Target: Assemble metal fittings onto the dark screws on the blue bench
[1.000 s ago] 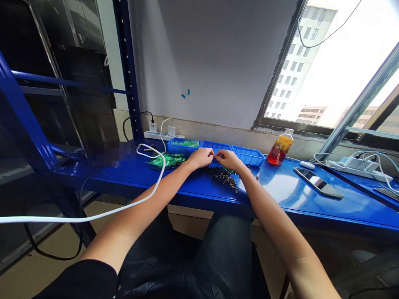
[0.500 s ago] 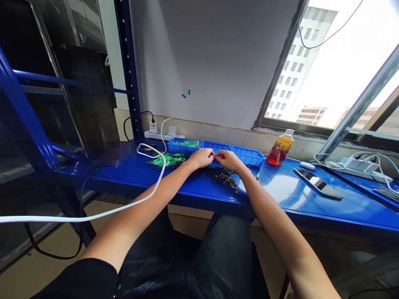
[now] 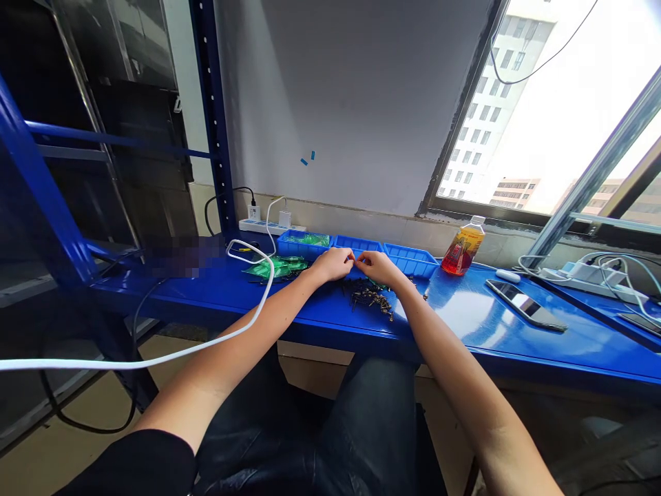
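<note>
The left hand (image 3: 332,264) and right hand (image 3: 376,266) curl close together beside a pile of small dark pieces (image 3: 372,299) on the counter (image 3: 227,293), whether grasping anything one cannot tell.

The table (image 3: 217,293) is a glossy deep blue, with white glare toward the right. Along its far side the left tray (image 3: 289,249), middle tray (image 3: 359,243) and right tray (image 3: 413,260) are brighter blue. Vivid green bags (image 3: 284,266) lie left of a heap of small parts (image 3: 374,301) speckled black and brassy gold. At right, the bottle (image 3: 463,249) has a white cap, a yellow label with red markings and orange-red liquid; the phone (image 3: 527,305) is black with a grey edge. A white cable (image 3: 129,364) crosses the near left. The far grey wall (image 3: 351,124) bears two blue strips (image 3: 304,162), and the left post (image 3: 214,127) is navy dotted with pale holes
</note>
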Tool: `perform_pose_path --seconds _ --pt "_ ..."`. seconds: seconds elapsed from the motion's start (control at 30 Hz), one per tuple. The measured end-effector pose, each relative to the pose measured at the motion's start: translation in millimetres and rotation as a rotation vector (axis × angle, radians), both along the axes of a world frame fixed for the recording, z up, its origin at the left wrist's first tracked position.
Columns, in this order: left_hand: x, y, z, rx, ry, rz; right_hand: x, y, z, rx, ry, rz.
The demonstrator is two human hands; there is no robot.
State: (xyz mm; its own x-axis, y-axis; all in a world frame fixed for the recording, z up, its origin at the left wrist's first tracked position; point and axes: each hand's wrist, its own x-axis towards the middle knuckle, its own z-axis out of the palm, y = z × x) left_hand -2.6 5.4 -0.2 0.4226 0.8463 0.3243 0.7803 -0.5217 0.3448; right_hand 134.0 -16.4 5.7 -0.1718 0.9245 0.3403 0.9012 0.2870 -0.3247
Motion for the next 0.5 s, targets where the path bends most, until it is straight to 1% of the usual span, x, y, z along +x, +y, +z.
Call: perform_pose_path --seconds 0.5 --pt "0.0 -3.3 2.2 0.0 0.012 -0.008 1.3 3.6 -1.2 -0.015 -0.026 0.023"
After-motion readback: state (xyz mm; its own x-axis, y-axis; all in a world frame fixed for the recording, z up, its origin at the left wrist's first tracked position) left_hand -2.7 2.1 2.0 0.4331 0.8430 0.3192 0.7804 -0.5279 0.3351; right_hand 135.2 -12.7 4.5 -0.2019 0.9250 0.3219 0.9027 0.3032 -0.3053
